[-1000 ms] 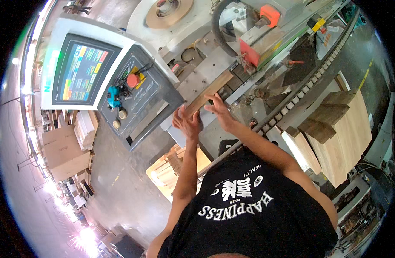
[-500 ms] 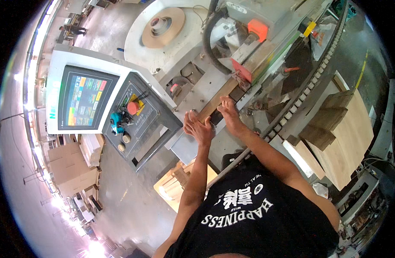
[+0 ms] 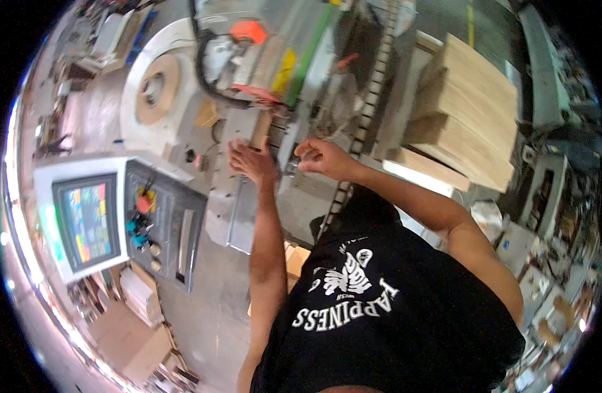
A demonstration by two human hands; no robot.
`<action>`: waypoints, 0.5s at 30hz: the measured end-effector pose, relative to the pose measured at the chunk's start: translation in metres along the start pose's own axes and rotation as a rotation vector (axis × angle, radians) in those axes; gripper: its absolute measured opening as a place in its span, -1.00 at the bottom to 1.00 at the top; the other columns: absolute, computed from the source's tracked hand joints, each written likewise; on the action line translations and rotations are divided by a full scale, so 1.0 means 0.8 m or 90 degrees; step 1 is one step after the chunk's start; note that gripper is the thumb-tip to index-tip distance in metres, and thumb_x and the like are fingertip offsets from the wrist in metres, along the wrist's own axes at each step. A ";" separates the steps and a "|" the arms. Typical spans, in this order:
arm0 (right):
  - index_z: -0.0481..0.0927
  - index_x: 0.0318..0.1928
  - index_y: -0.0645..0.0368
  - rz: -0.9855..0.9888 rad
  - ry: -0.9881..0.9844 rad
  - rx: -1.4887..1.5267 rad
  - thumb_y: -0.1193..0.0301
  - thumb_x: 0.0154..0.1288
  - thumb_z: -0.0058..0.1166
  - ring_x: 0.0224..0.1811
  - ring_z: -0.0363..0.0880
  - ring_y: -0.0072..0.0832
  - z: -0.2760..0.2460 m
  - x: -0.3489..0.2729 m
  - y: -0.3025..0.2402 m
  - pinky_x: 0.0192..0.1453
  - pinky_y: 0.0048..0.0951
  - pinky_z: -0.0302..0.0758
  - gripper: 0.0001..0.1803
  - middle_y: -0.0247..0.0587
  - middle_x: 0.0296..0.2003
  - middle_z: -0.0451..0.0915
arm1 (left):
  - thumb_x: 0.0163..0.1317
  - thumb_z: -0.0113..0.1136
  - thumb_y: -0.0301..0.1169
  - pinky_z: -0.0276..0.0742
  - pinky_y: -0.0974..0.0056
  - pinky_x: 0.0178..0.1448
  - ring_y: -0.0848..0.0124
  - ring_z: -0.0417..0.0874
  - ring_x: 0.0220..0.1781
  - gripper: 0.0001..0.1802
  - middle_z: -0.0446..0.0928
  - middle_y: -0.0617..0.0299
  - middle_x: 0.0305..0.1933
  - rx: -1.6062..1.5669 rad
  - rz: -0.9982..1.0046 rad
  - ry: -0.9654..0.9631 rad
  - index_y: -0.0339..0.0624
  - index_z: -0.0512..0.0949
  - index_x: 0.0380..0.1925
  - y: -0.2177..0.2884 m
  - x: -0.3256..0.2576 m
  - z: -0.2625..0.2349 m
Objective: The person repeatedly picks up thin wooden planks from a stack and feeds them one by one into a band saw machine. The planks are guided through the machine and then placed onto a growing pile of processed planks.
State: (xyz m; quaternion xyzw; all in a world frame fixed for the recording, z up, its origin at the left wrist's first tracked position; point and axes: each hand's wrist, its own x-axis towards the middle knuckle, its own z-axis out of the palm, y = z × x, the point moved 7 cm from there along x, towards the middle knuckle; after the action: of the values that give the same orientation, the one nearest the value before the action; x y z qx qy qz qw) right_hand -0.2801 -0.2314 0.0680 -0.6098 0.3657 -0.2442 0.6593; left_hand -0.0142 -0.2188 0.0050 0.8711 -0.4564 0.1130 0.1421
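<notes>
A narrow wooden strip [image 3: 261, 129] lies along the metal bed of a machine, its far end under the red guard [image 3: 258, 92]. My left hand [image 3: 251, 162] is open at the strip's near end, fingers spread and the index finger and thumb close against the wood. Whether it presses on the strip is blurred. My right hand [image 3: 322, 158] is apart from the strip, to its right, beside the metal rail of the machine. Its fingers are curled in loosely, and nothing shows in them.
A control panel with a screen [image 3: 86, 219] and a red button [image 3: 144, 204] stands at left. Behind it sits a round reel [image 3: 158, 90]. A chain-like track [image 3: 373, 92] runs along the right, with stacked wooden boards [image 3: 468, 108] beyond.
My head view has turned, so the machine sits further left. My right hand has come off the strip and moved right, its fingers curling. My left hand stays by the strip.
</notes>
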 end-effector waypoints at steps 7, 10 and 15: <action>0.45 0.43 0.11 0.268 0.191 -0.616 0.05 0.36 0.34 -0.14 0.81 0.02 -0.146 -0.217 0.033 0.03 0.01 0.74 -0.25 0.01 -0.21 0.80 | 0.38 0.30 0.28 0.07 -0.34 0.57 -0.05 0.30 0.56 -0.12 0.29 0.06 0.59 -0.041 0.025 0.011 -0.12 0.42 0.45 -0.007 0.000 0.004; 0.34 0.55 0.10 0.408 0.253 -0.703 0.05 0.33 0.37 -0.19 0.83 0.03 -0.192 -0.273 0.069 -0.02 0.02 0.77 -0.12 0.09 -0.23 0.79 | 0.46 0.28 0.16 0.08 -0.34 0.56 -0.05 0.33 0.54 -0.22 0.35 0.09 0.55 -0.135 0.058 0.056 -0.12 0.42 0.46 0.021 -0.034 -0.038; 0.38 0.55 0.21 0.570 0.165 -0.831 0.28 0.46 0.23 0.02 0.82 -0.04 -0.239 -0.283 0.139 0.03 -0.02 0.78 -0.28 0.11 -0.06 0.80 | 0.39 0.41 0.05 0.09 -0.29 0.58 -0.07 0.31 0.58 -0.21 0.39 -0.04 0.53 -0.195 0.065 0.031 -0.18 0.45 0.44 0.049 -0.094 -0.085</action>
State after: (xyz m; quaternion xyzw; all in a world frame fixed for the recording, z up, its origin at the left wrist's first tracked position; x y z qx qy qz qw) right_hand -0.5819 -0.1621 0.0028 -0.6346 0.7184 0.2375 0.1573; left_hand -0.0932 -0.1590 0.0495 0.8120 -0.5081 0.0700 0.2785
